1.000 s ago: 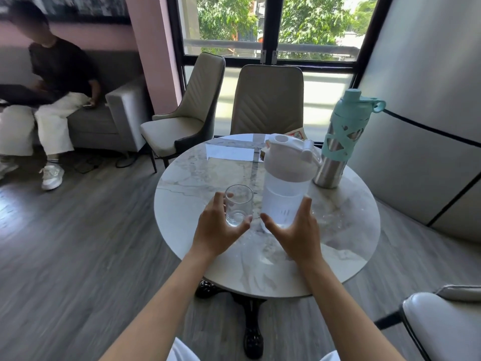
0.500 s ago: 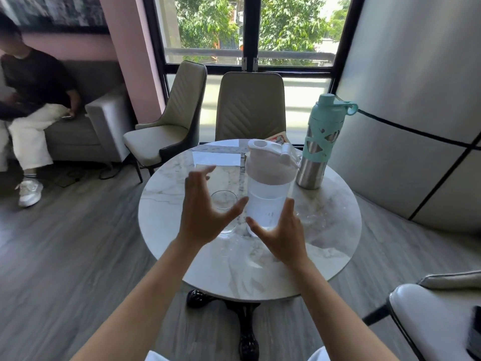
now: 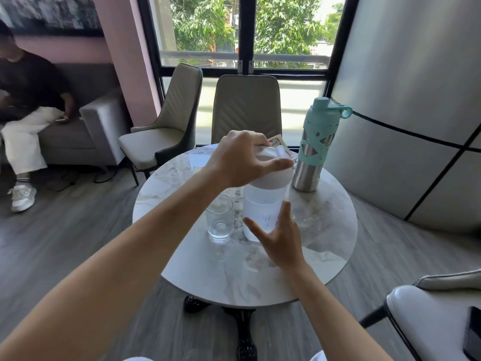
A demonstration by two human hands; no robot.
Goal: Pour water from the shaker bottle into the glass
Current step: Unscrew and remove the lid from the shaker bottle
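The shaker bottle (image 3: 263, 204) stands upright near the middle of the round marble table (image 3: 325, 246), with the empty glass (image 3: 220, 217) just beside it at its 9 o'clock, not touching. The person's left hand (image 3: 242, 157) is draped over the bottle's white lid (image 3: 273, 175), fingers curled around the top and thumb stretched along the rim (looks like a grip on the lid, though the flip cap itself is mostly hidden under the fingers). Their right hand (image 3: 279, 235) is spread open against the clear lower body of the bottle, thumb toward the glass, fingers pointing up, cupping it rather than wrapping it. A teal and steel water bottle (image 3: 316, 149) sits at roughly 1 o'clock from the shaker, near it but apart. Water fills the shaker partway.
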